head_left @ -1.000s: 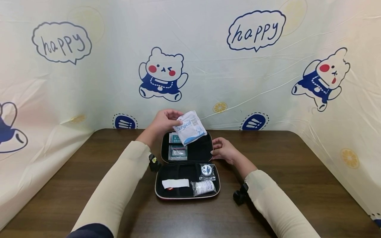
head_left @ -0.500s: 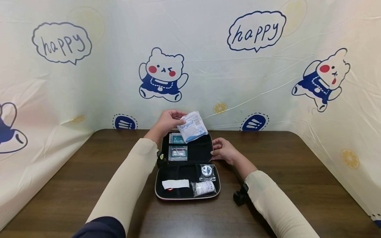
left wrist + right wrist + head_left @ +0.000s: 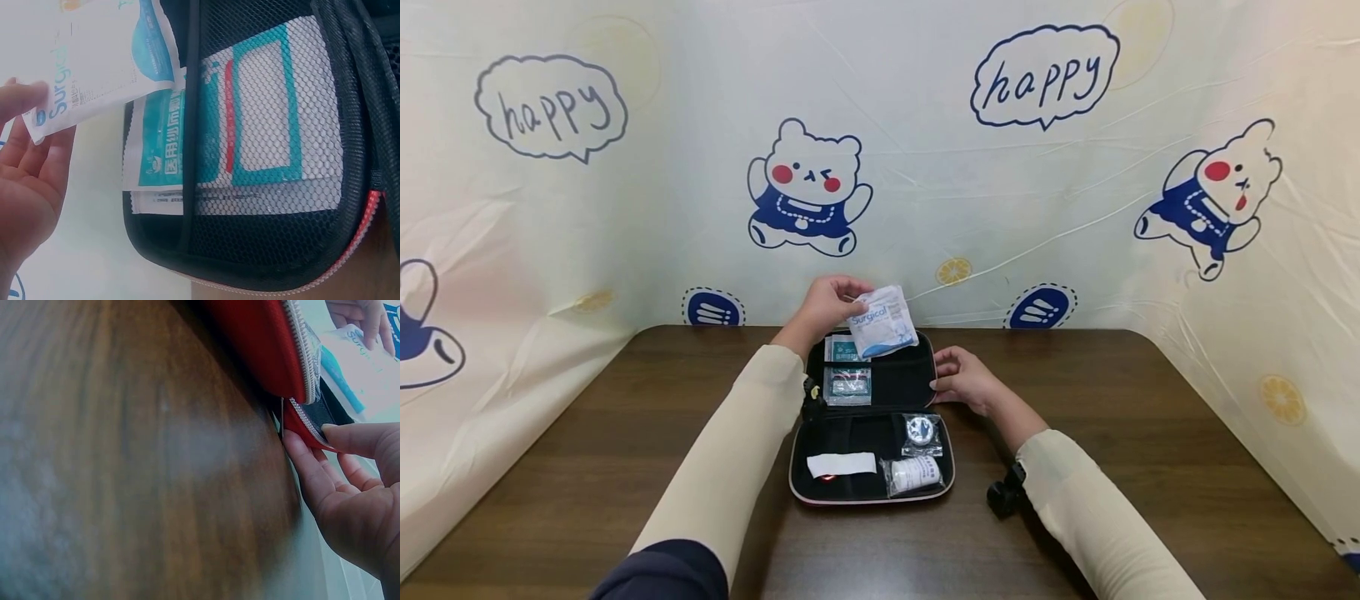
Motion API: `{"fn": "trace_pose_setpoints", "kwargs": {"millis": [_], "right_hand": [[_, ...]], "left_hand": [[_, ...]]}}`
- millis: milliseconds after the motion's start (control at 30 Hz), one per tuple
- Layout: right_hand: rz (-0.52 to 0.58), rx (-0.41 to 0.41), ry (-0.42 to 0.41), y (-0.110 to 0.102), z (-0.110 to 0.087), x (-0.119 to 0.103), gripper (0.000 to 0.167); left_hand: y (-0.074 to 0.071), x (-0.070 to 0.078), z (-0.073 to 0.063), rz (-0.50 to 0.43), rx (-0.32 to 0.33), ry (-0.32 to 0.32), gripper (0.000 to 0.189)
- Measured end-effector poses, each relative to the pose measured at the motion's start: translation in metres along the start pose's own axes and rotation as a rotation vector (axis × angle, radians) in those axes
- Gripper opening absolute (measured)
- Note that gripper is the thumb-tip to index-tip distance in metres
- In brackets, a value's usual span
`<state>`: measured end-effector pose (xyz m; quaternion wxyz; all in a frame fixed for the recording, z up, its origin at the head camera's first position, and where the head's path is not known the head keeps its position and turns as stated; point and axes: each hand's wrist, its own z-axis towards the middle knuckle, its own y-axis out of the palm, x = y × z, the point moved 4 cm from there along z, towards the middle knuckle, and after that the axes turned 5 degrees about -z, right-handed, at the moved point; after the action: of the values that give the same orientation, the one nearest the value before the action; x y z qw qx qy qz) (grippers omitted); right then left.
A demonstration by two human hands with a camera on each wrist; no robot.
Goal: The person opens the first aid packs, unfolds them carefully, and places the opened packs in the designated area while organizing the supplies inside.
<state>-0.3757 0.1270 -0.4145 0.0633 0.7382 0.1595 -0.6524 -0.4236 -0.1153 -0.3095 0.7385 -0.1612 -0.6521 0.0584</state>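
Note:
My left hand [image 3: 822, 310] pinches the corner of a flat white packet [image 3: 885, 325] printed "Surgical" between thumb and fingers. The packet is tilted and overlaps the upper half of an opened zip case [image 3: 904, 385], black inside with a red shell [image 3: 262, 347]. In the left wrist view, teal-and-white packets [image 3: 262, 112] sit behind the black mesh pocket there, partly above its elastic edge. My right hand [image 3: 967, 382] holds the right edge of that upper half, its thumb on the inner rim and fingers beneath.
In the case's near half lie a white strip [image 3: 842, 464] over something red, a bagged white roll [image 3: 915, 472] and a bagged round item [image 3: 921, 430]. The brown wooden table [image 3: 625, 467] ends at a printed cloth backdrop [image 3: 917, 192].
My left hand has moved slightly right with the white packet, which has turned a little more upright and come slightly lower. The right hand keeps its hold on the case edge.

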Motion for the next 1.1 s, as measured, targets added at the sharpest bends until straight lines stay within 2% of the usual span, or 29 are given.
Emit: {"fn": "trace_pose_setpoints", "kwargs": {"millis": [267,567,900,1100], "right_hand": [[-0.006,0.002,0.005,0.000,-0.002,-0.002,0.050],[-0.008,-0.007,-0.021,0.002,-0.003,-0.002,0.049],[-0.009,-0.009,-0.034,0.003,-0.002,-0.003,0.048],[-0.004,-0.013,-0.048,0.003,-0.001,-0.003,0.048]], "left_hand": [[0.001,-0.006,0.000,0.054,-0.005,0.004,0.031],[0.002,-0.004,0.003,0.173,0.073,0.108,0.028],[0.013,-0.006,0.005,0.257,0.001,0.138,0.029],[0.017,-0.007,0.004,0.269,-0.034,0.125,0.028]]}}
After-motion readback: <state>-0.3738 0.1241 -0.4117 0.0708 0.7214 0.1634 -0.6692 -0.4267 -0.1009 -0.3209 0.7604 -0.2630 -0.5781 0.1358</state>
